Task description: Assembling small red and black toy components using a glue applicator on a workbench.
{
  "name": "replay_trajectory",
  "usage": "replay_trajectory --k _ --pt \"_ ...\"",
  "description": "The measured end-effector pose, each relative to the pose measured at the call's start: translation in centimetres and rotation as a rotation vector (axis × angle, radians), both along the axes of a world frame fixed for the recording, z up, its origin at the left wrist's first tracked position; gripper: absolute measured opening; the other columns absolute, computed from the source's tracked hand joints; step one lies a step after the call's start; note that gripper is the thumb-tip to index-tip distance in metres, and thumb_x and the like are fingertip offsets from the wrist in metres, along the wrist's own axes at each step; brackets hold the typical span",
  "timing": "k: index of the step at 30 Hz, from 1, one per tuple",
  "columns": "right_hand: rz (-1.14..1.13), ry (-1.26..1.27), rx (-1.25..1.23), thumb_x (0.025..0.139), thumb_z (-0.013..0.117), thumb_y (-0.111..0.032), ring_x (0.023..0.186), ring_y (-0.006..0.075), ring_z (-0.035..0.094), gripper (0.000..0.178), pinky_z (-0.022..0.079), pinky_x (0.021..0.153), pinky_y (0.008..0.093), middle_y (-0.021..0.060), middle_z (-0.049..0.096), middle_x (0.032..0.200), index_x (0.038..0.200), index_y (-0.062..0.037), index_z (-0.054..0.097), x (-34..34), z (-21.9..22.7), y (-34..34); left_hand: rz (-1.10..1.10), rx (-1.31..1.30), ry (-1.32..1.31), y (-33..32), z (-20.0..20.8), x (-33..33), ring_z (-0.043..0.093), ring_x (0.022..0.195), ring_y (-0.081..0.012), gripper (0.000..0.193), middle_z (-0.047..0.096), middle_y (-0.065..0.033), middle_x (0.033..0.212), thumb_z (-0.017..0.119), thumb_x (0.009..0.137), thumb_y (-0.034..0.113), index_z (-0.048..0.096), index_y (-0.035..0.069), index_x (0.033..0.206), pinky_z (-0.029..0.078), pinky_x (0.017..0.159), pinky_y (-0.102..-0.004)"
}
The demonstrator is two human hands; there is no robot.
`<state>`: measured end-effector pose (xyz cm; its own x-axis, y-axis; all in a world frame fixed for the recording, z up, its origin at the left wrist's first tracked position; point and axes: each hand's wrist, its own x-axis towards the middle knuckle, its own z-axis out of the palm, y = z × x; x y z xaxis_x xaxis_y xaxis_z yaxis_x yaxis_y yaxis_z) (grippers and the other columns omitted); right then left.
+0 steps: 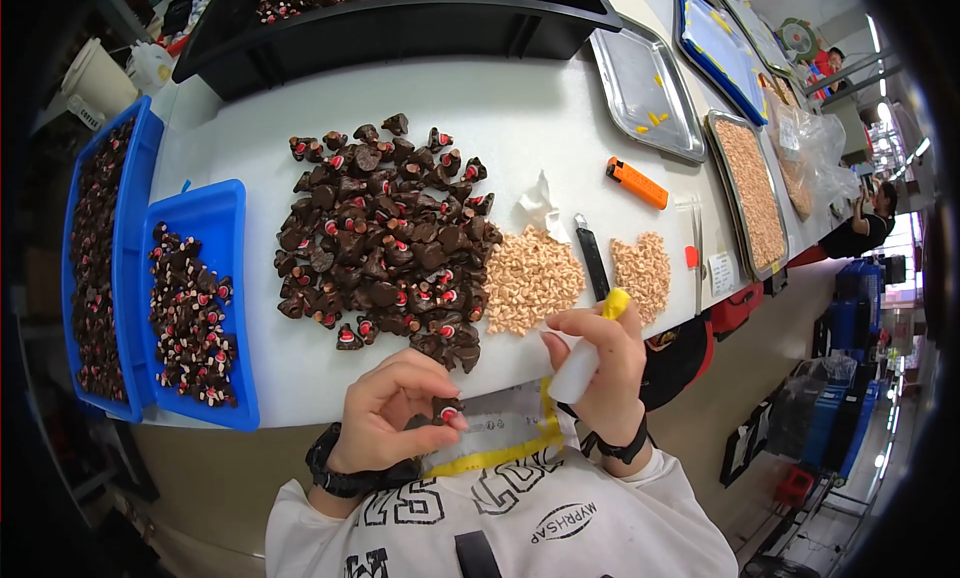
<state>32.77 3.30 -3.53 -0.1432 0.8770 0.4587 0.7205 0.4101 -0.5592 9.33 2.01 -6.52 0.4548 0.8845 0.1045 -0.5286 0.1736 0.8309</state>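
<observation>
Clamped: left fingers (410, 378) on figure (446, 410), right fingers (585, 323) on bottle (573, 375). Seemingly done: tray (241, 278), nine o'clock; pending: pile (375, 243), ten o'clock.

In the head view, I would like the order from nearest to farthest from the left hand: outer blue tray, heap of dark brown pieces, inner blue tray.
Nearest to the left hand first:
1. Heap of dark brown pieces: just beyond the fingers.
2. Inner blue tray: to the left.
3. Outer blue tray: farther left, past the inner one.
</observation>
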Motion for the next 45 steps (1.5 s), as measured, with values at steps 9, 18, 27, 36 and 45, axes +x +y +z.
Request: replay_trajectory --k 9,18,27,36,45 --pt "0.012 0.017 -0.051 0.071 0.06 0.004 0.076 0.0248 0.056 0.024 0.044 0.073 0.0336 0.0102 0.058 0.081 0.093 -0.0028 0.054 -0.8 -1.0 -1.7 -0.068 -0.026 0.084 -1.5 2.2 -0.7 0.056 0.097 -0.0145 0.033 0.046 -0.0075 0.111 0.06 0.081 -0.007 0.052 -0.001 0.113 0.048 0.081 -0.0257" --pt "0.212 -0.094 -0.096 0.066 0.058 0.008 0.08 0.0336 0.053 0.031 0.042 0.077 0.0402 0.0149 0.056 0.081 0.097 0.0 0.055 -2.1 3.3 -1.6 -0.013 -0.037 -0.081 -2.1 1.1 1.0 0.05 0.082 -0.0029 0.034 0.049 0.001 0.091 0.06 0.081 -0.003 0.05 -0.002 0.113 0.046 0.075 -0.0188" --pt "0.212 -0.128 -0.035 0.063 0.055 0.011 0.082 0.0309 0.054 0.034 0.042 0.077 0.0376 0.0134 0.056 0.084 0.095 -0.0008 0.055 -2.1 2.8 -1.4 -0.09 -0.031 -0.078 -1.6 1.3 0.4 0.054 0.076 -0.0054 0.031 0.055 -0.0013 0.088 0.06 0.085 0.006 0.049 -0.003 0.113 0.049 0.069 -0.0207" --pt "0.187 -0.138 -0.027 0.064 0.057 0.01 0.084 0.0296 0.056 0.04 0.043 0.079 0.0364 0.0132 0.057 0.087 0.101 -0.0019 0.054 -2.1 2.9 -2.6 -0.059 -0.021 -0.033 -2.1 1.5 0.4 0.057 0.079 -0.0074 0.03 0.059 -0.0031 0.09 0.063 0.083 0.006 0.054 -0.002 0.111 0.049 0.069 -0.0226" --pt "0.206 -0.074 -0.005 0.066 0.056 0.01 0.08 0.0285 0.057 0.039 0.045 0.077 0.0371 0.0121 0.059 0.084 0.102 -0.0018 0.054 -2.6 2.2 -2.5 -0.112 -0.019 -0.096 -2.0 1.1 0.3 0.054 0.079 -0.0053 0.031 0.058 -0.0025 0.093 0.06 0.087 0.008 0.05 -0.002 0.114 0.048 0.071 -0.0205"
